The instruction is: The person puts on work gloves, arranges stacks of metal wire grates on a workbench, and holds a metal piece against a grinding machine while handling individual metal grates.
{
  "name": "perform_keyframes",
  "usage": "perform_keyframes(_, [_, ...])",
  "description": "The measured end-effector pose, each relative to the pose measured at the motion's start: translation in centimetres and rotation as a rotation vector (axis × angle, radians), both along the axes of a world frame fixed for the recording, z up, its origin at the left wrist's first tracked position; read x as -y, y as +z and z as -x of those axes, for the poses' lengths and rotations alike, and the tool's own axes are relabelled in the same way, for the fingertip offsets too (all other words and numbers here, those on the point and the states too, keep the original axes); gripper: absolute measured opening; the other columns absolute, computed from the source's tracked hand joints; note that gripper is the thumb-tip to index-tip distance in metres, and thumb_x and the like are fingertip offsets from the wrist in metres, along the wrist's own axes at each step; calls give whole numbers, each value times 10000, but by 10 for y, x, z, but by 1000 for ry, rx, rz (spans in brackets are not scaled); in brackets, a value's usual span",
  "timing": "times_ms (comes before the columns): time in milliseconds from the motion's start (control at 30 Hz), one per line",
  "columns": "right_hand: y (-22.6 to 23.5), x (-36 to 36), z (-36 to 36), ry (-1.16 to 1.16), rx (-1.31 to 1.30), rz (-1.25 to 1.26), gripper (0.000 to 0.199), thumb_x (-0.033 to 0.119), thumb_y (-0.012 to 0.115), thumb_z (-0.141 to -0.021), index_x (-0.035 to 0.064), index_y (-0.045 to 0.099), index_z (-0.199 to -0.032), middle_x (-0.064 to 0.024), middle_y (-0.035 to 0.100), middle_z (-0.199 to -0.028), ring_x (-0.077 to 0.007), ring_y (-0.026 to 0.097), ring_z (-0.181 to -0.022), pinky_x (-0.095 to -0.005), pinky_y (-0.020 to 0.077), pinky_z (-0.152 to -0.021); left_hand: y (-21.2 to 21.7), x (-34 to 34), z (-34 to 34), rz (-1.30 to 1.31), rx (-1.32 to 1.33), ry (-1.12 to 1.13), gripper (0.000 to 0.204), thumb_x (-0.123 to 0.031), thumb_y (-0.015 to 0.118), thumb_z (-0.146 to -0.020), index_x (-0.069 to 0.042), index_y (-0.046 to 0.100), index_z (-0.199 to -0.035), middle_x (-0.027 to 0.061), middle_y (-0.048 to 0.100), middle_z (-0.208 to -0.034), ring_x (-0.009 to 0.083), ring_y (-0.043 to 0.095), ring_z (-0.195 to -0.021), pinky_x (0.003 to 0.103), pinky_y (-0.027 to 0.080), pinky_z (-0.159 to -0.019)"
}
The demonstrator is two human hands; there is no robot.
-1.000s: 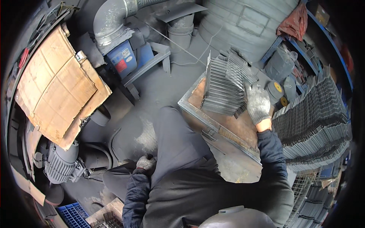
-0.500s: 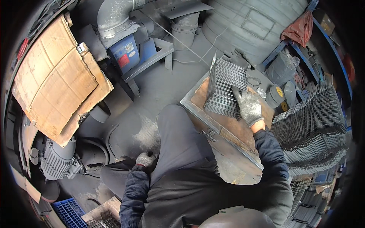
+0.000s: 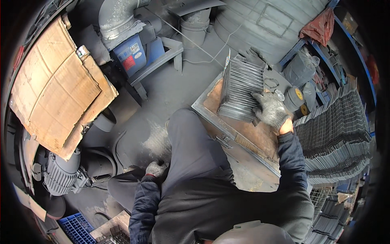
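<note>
A stack of dark wire racks stands on a brown board over a metal-edged box, in front of me to the right. My right hand, in a grey knitted glove, is at the stack's right side. Its fingers are spread and the tips meet the rack edges; no rack is lifted out. My left hand, gloved too, rests low beside my thigh. Its fingers curl in toward the dark trousers and are partly hidden, so whether anything is in them does not show.
A tall pile of wire racks stands at my right. Abrasive-looking discs lie behind the box. Cardboard sheets lean at the left above a grey motor. A blue machine on a metal frame and a bucket stand farther off.
My right hand has drawn back a little to the right, from on top of the stack to its side. The left hand stays by the thigh. The view has shifted slightly.
</note>
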State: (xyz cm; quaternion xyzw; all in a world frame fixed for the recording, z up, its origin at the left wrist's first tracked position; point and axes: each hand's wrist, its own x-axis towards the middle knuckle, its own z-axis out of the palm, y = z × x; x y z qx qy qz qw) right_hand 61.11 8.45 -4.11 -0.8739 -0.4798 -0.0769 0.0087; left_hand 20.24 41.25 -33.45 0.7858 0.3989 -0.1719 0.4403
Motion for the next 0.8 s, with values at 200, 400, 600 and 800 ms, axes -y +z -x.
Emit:
perform_keyframes(200, [-16, 0, -5, -22, -80, -20, 532, 233, 796, -819, 60, 663, -1304, -156, 669, -1052, -365, 644, -1064, -488, 494, -959, -2, -5, -2, -36, -26, -51, 602, -521, 686, -913, -44, 734, -1276, 235, 704, -1304, 401, 643, -1271, 452, 501, -1074])
perform_keyframes(400, [-19, 5, 0, -46, -81, -100, 482, 235, 791, -844, 56, 680, -1278, -154, 687, -1076, -356, 657, -1071, -471, 506, -959, 19, 0, -9, -14, -18, -53, 581, -505, 680, -917, -38, 739, -1258, 231, 718, -1281, 407, 658, -1241, 457, 514, -1050])
perform_keyframes(600, [-46, 44, -44, -607, -441, -817, 390, 264, 731, -971, -12, 701, -1246, -171, 720, -1217, -255, 702, -1041, -357, 545, -922, 1, -7, -4, 17, -48, -69, 553, -478, 687, -921, -29, 746, -1238, 231, 736, -1239, 405, 671, -1222, 449, 524, -1030])
perform_keyframes(800, [-74, 37, -24, -599, -1010, -1018, 468, 271, 679, -995, -46, 643, -1338, -135, 731, -1190, -212, 680, -1052, -342, 529, -932, 25, 4, -10, -54, -80, -35, 510, -458, 645, -948, -36, 751, -1213, 243, 744, -1191, 405, 682, -1201, 454, 529, -1007])
